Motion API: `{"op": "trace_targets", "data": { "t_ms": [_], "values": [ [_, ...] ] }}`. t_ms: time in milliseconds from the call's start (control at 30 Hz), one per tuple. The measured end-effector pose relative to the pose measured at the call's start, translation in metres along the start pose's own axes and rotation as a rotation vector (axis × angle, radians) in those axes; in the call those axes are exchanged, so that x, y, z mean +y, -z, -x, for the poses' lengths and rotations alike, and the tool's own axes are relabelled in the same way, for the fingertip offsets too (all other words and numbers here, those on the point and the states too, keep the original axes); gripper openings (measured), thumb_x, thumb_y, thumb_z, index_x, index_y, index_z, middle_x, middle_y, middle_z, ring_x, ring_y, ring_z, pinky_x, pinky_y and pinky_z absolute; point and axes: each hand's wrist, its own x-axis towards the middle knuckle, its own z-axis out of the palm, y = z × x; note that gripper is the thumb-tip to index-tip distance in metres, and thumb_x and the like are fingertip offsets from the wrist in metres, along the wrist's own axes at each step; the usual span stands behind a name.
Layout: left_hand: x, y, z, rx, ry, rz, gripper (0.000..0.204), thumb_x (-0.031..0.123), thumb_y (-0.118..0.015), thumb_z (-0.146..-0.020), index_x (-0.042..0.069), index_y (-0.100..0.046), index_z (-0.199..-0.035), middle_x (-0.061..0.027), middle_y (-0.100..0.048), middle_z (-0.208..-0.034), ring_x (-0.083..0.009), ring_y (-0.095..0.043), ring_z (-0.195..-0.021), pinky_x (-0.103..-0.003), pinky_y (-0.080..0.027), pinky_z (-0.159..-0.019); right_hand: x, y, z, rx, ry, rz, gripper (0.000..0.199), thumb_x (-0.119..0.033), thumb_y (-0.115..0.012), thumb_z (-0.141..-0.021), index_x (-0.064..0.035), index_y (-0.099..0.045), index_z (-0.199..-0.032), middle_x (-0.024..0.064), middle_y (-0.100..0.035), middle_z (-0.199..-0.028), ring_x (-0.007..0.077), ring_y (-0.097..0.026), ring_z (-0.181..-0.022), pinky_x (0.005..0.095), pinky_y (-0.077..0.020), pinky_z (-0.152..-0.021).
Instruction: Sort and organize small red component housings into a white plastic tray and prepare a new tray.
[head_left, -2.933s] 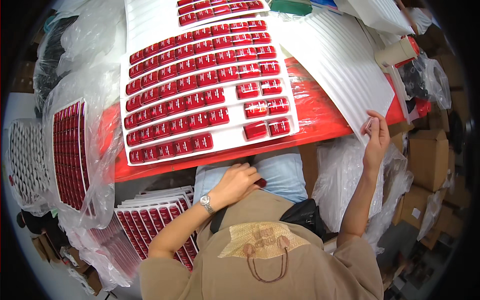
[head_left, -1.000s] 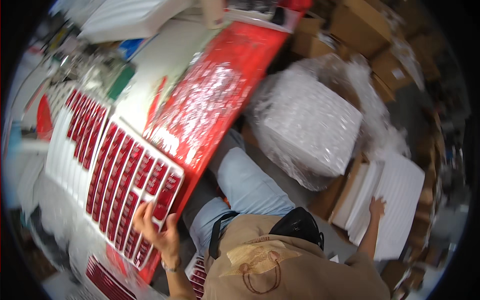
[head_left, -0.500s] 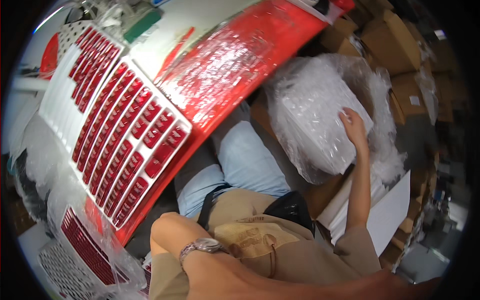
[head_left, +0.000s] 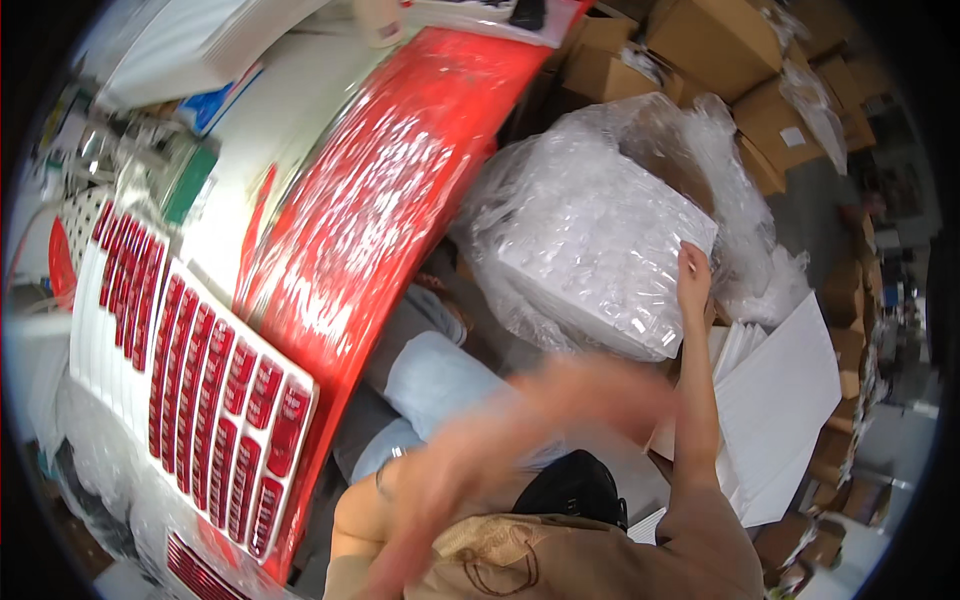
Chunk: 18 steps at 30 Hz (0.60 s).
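My right hand (head_left: 693,276) is at the near right corner of a large white stack (head_left: 600,235) loosely covered by a clear plastic bag, its fingers curled in against the edge. My left hand (head_left: 620,392) is smeared by motion. It reaches to the right across my lap, below the stack, and its fingers cannot be made out. Just right of my right forearm, several flat white sheets (head_left: 775,400) lean together at a slant.
At left, a white tray (head_left: 308,440) with rows of glossy red pieces lies on the table. A film-covered red strip (head_left: 390,170) runs along the table's edge. White panels (head_left: 190,50) stand at the back left. Cardboard boxes (head_left: 715,45) fill the far right.
My view has turned to the right. My left arm has swung to the right across my lap. The fingers of my right hand have moved onto the stack's edge.
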Motion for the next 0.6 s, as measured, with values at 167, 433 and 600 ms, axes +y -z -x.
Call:
{"op": "trace_targets", "data": {
  "t_ms": [167, 433, 600],
  "values": [
    [-0.132, 0.104, -0.035, 0.145, 0.159, -0.713, 0.047, 0.023, -0.051, -0.092, 0.003, -0.042, -0.133, -0.0163, -0.041, -0.138, -0.0303, -0.033, -0.131, -0.039, -0.023, -0.109, 0.042, -0.015, -0.013, 0.061, 0.025, 0.059, 0.027, -0.018, -0.056, -0.092, -0.0066, -0.057, -0.117, 0.0072, -0.055, -0.117, 0.0175, -0.053, -0.105, 0.0276, -0.0443, -0.085],
    [-0.191, 0.169, -0.076, 0.371, 0.404, -0.970, 0.050, 0.031, -0.048, -0.094, -0.002, -0.042, -0.131, -0.0235, -0.046, -0.131, -0.0379, -0.039, -0.125, -0.043, -0.030, -0.105, 0.036, 0.021, -0.010, 0.112, -0.011, -0.085, 0.020, -0.012, -0.055, -0.091, -0.0035, -0.062, -0.108, 0.0061, -0.060, -0.105, 0.0134, -0.056, -0.093, 0.0251, -0.0442, -0.081],
    [-0.216, 0.216, -0.060, 0.446, 0.527, -1.413, 0.046, 0.032, -0.040, -0.098, -0.006, -0.052, -0.122, -0.0239, -0.055, -0.122, -0.0330, -0.050, -0.118, -0.034, -0.034, -0.102, 0.108, 0.046, -0.038, 0.205, -0.241, -0.322, 0.026, -0.022, -0.056, -0.094, -0.0027, -0.062, -0.111, 0.0036, -0.062, -0.111, 0.0125, -0.056, -0.096, 0.0240, -0.0424, -0.086]
  ]
}}
